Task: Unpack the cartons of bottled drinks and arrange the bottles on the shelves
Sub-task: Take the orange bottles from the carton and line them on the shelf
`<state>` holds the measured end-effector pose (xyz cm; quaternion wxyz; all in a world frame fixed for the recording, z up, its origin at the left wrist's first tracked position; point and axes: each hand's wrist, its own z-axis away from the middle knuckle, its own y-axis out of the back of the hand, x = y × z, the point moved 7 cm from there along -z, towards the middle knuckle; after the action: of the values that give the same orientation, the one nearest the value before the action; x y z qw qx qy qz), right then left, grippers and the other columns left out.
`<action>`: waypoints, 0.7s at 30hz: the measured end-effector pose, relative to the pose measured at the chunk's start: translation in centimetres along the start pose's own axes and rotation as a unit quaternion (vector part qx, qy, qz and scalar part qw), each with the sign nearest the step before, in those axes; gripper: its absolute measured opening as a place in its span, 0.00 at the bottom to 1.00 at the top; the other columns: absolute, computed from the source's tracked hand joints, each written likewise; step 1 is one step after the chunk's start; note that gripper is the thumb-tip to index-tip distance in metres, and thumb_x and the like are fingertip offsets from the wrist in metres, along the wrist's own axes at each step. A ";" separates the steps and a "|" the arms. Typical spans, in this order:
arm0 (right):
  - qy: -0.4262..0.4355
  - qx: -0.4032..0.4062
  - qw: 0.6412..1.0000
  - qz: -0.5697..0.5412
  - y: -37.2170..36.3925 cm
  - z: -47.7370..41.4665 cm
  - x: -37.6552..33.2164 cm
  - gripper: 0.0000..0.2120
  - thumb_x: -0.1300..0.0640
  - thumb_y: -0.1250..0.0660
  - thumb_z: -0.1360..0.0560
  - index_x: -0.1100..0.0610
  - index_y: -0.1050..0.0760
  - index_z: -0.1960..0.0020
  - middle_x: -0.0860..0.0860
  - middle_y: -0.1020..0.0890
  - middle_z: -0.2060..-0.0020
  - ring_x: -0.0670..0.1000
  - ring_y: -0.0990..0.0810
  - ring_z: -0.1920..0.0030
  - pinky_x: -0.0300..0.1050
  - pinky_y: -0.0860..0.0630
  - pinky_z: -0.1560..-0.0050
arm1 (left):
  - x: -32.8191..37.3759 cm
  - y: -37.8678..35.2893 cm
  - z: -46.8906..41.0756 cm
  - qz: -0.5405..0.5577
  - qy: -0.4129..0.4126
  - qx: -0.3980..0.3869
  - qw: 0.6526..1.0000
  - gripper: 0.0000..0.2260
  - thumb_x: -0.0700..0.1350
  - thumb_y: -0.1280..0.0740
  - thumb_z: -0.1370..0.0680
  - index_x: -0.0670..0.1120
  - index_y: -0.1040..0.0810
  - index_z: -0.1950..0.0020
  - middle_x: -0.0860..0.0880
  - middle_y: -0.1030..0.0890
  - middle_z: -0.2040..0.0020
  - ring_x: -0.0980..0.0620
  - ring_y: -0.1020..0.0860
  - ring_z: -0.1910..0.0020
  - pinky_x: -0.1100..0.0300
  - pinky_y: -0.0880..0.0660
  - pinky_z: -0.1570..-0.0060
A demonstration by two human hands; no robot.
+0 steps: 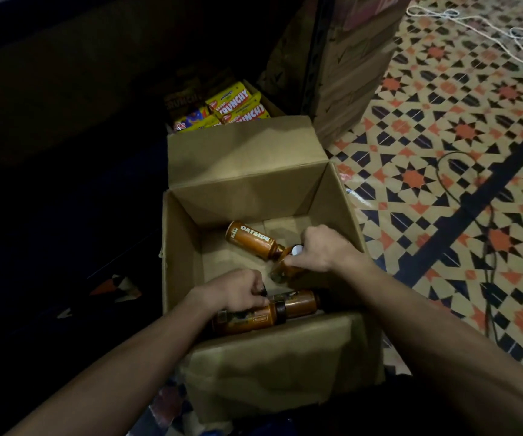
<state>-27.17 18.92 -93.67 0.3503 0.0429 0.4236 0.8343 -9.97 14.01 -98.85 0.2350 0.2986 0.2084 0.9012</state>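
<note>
We count 4 brown bottles: labelled bottle (254, 240), tilted bottle (287, 272), near bottle (247, 320), fourth bottle (302, 302). 1 open carton (181, 247), 1 tall carton (348, 83). 2 hands: left hand (241, 292), right hand (320, 247). Yellow snack packs (238, 100): at least 4, rest too dark. 1 white string (474, 23), 1 black cable (490, 247).

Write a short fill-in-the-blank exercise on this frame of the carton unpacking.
The untouched bottle lying in the carton is labelled ____. The yellow packs beyond the carton read ____. The left hand and the right hand each grip a ____.
Missing words: OATSIDE; CRUNCHY; bottle.
</note>
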 end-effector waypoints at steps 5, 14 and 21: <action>-0.016 0.019 1.000 0.016 -0.8 1.0 0.6 0.24 0.42 0.24 0.30 0.56 0.23 0.43 0.52 0.20 0.52 0.53 0.19 0.52 0.51 0.19 0.49 | 2.0 -3.1 -0.8 -0.043 -0.014 -0.042 0.998 0.22 0.56 0.27 0.28 0.55 0.25 0.36 0.53 0.23 0.45 0.50 0.24 0.46 0.52 0.25 0.46; 0.004 0.096 0.989 -0.110 -1.1 0.9 0.9 0.23 0.51 0.26 0.26 0.58 0.27 0.35 0.56 0.19 0.45 0.58 0.19 0.45 0.55 0.20 0.43 | 1.6 -2.8 0.2 0.060 -0.002 -0.028 0.998 0.19 0.52 0.31 0.23 0.54 0.30 0.33 0.53 0.23 0.42 0.53 0.24 0.45 0.50 0.26 0.40; 0.033 0.105 0.971 -0.212 -1.3 1.6 0.6 0.12 0.57 0.25 0.26 0.56 0.20 0.43 0.51 0.16 0.51 0.50 0.17 0.50 0.48 0.19 0.47 | -0.5 1.5 3.1 0.198 -0.035 0.123 0.972 0.23 0.54 0.33 0.21 0.53 0.34 0.27 0.57 0.25 0.37 0.57 0.26 0.39 0.59 0.28 0.43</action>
<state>-26.29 20.89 -93.68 0.4985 -0.0389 0.5199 0.6926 -8.05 13.23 -96.02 0.0207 0.3918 0.2465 0.8862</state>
